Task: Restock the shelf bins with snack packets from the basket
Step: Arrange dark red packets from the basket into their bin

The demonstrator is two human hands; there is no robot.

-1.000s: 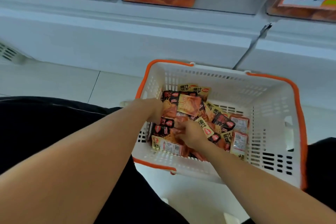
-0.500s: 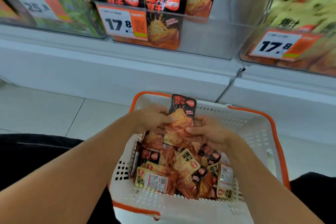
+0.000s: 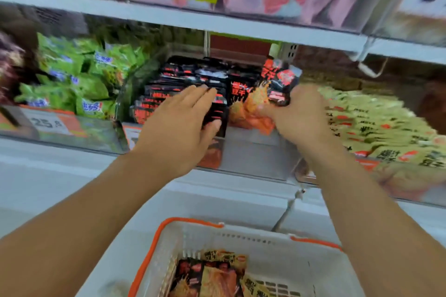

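Black-and-orange foil marks the snack packets (image 3: 272, 89) that the right hand (image 3: 299, 116) grips in a small bunch, fingers curled round their lower ends so the printed tops stand up above the knuckles. They hang just over the open right part of the middle bin (image 3: 253, 149), a clear-fronted compartment on the shelf. The bunch is tilted forward, which looks like the angle needed to slide it in behind the front wall.

The left hand (image 3: 178, 123) lies with its fingers straight and spread on the row of black packets (image 3: 183, 89) already stacked in the left part of the same bin, its thumb at the front of the row. It seems to be pressing that row back and aside, probably to keep it from toppling into the gap where the new ones should go.

The held packets are glossy and crinkled, black at the top with red lettering, orange lower down; blur hides the finer print. They match the stock under the left hand, so this appears to be the right bin.

Below, the white basket (image 3: 173, 231) with its orange rim sits near the shelf base, more packets (image 3: 212, 275) lying in it, so restocking is far from done.
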